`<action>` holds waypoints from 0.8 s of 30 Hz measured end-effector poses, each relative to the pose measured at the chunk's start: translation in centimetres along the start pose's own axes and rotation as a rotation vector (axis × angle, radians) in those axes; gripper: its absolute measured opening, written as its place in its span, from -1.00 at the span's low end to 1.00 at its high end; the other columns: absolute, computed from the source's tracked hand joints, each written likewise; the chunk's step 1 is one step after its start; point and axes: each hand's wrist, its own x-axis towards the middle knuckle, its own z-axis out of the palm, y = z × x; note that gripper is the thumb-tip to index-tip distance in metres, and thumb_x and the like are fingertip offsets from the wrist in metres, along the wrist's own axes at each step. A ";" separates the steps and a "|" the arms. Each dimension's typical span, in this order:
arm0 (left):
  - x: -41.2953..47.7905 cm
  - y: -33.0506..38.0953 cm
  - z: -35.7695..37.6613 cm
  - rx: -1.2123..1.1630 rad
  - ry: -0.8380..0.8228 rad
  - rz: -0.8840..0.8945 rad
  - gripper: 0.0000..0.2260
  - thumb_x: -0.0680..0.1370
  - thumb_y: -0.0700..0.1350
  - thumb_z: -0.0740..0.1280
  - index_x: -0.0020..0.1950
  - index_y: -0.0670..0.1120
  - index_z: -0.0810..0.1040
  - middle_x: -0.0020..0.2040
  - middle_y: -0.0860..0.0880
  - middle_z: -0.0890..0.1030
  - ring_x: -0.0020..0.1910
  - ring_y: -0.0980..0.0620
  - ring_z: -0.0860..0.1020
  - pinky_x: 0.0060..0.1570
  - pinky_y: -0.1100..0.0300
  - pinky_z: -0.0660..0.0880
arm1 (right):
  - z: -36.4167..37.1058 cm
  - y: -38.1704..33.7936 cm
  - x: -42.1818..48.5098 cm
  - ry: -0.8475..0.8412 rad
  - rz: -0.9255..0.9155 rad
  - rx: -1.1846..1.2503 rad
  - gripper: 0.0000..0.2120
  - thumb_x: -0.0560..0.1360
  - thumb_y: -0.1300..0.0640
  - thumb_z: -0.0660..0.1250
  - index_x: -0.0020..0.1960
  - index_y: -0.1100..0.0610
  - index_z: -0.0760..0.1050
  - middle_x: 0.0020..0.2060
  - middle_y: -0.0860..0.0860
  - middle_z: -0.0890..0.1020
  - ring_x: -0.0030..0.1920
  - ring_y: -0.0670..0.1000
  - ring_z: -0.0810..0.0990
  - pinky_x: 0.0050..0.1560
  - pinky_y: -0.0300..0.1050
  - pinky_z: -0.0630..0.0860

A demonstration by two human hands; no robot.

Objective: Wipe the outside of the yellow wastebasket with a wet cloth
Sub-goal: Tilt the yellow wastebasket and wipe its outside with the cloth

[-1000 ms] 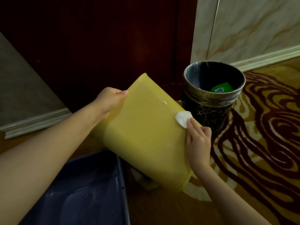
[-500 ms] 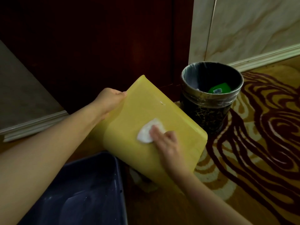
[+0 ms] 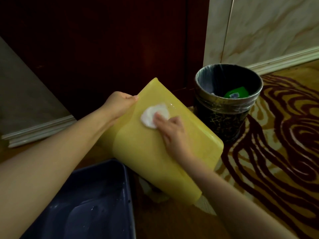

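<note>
The yellow wastebasket is tilted on its side in the middle of the view, one broad flat face turned up. My left hand grips its upper left edge and holds it tilted. A small white wet cloth lies flat on the upper part of that face. My right hand presses on the cloth's lower right part with its fingers stretched over it. A wet streak shines on the yellow surface just right of the cloth.
A dark blue basin with water stands at the lower left, under the wastebasket's lower end. A round black bin with a plastic liner and a green packet stands right behind. Dark wooden door behind, patterned carpet to the right.
My right hand has slid the cloth from the wastebasket's right edge across its face to the upper left. The left hand has kept its grip on the edge.
</note>
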 end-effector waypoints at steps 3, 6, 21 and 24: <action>0.3 -0.3 -0.2 -0.004 -0.012 0.002 -0.78 0.54 -0.10 0.25 -0.26 -0.09 0.58 -0.26 -0.10 0.61 -0.25 -0.08 0.58 -0.03 -0.01 0.51 | 0.4 -0.7 -5.9 -0.144 -0.126 0.042 -0.63 0.50 0.31 0.27 0.30 0.19 0.45 0.31 0.10 0.48 -0.05 0.04 0.39 0.06 -0.28 0.26; 0.4 -0.5 -0.3 0.011 -0.018 0.016 -0.77 0.54 -0.07 0.26 -0.30 0.00 0.59 -0.38 0.07 0.66 -0.32 0.10 0.62 -0.18 0.14 0.51 | -0.5 -0.8 -11.2 -0.291 -0.183 0.054 -0.67 0.55 0.18 0.16 0.29 0.16 0.46 0.32 -0.01 0.45 0.00 -0.06 0.35 0.14 -0.37 0.30; -0.4 0.8 0.8 0.079 -0.020 0.074 -0.78 0.53 -0.02 0.26 -0.25 -0.01 0.62 -0.43 0.12 0.64 -0.45 0.20 0.60 -0.45 0.33 0.46 | -6.1 1.6 6.2 0.253 0.277 0.046 -0.74 0.56 0.26 0.22 0.20 0.12 0.53 0.09 0.04 0.64 0.08 0.07 0.51 0.08 -0.18 0.39; -0.5 1.0 0.9 0.071 -0.018 0.083 -0.76 0.54 -0.04 0.26 -0.31 0.02 0.59 -0.51 0.16 0.62 -0.50 0.24 0.58 -0.53 0.41 0.44 | -4.9 2.7 6.0 0.061 0.059 -0.109 -0.71 0.55 0.27 0.22 0.26 0.17 0.48 0.24 0.09 0.54 0.09 0.12 0.42 0.03 -0.30 0.21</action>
